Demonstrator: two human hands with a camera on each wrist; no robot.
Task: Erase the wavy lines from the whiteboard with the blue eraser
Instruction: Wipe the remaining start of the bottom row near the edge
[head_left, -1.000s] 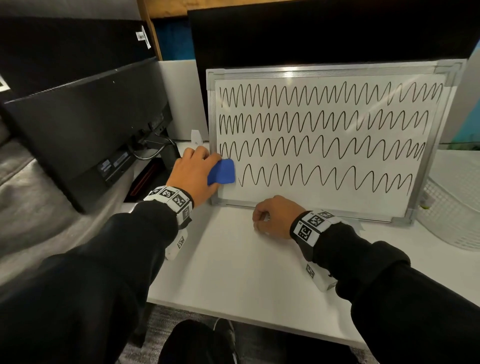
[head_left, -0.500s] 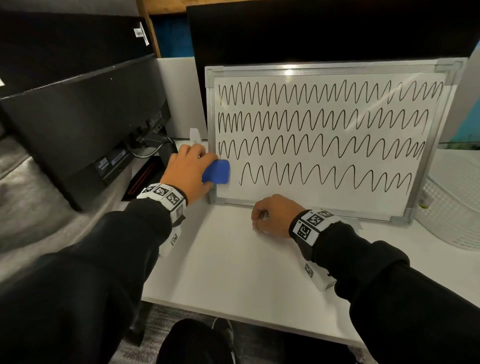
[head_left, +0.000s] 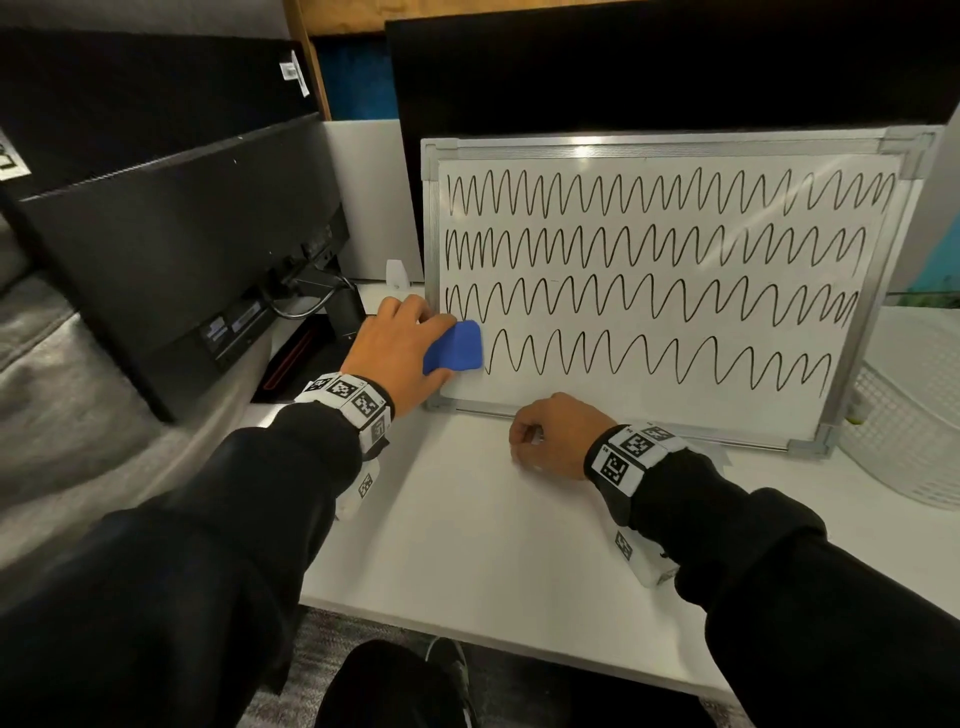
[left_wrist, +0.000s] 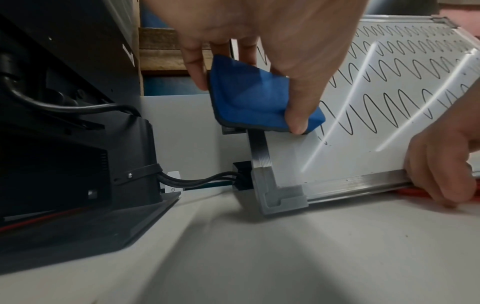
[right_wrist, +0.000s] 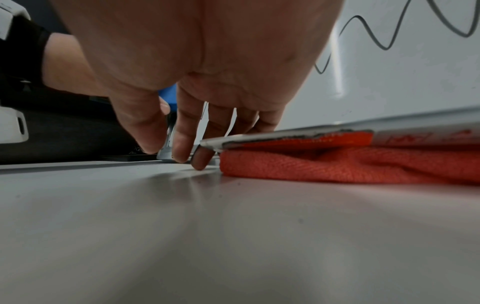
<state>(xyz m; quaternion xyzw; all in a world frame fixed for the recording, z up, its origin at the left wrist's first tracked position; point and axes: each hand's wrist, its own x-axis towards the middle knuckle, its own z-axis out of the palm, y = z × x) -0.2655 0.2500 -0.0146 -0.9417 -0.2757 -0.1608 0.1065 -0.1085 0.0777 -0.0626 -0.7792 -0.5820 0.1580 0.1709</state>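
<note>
The whiteboard (head_left: 649, 410) leans upright at the back of the white table, with several rows of black wavy lines (head_left: 654, 249) on it. My left hand (head_left: 400, 345) grips the blue eraser (head_left: 453, 347) and presses it flat on the board, just left of where the lowest line starts. In the left wrist view the thumb and fingers (left_wrist: 298, 115) clamp the eraser (left_wrist: 257, 98) from both sides. My right hand (head_left: 550, 434) holds the board's bottom frame (left_wrist: 363, 183). Its curled fingers (right_wrist: 182, 144) touch the frame and the table.
A black monitor (head_left: 182, 249) with cables (left_wrist: 64, 105) stands close at the left. A white mesh basket (head_left: 904, 415) sits at the right. An orange cloth (right_wrist: 350, 166) lies under the board's lower edge. The table's front edge (head_left: 519, 652) is near me.
The eraser slid a little to the left and back right at the left end of the lowest line. My right hand stayed on the bottom frame.
</note>
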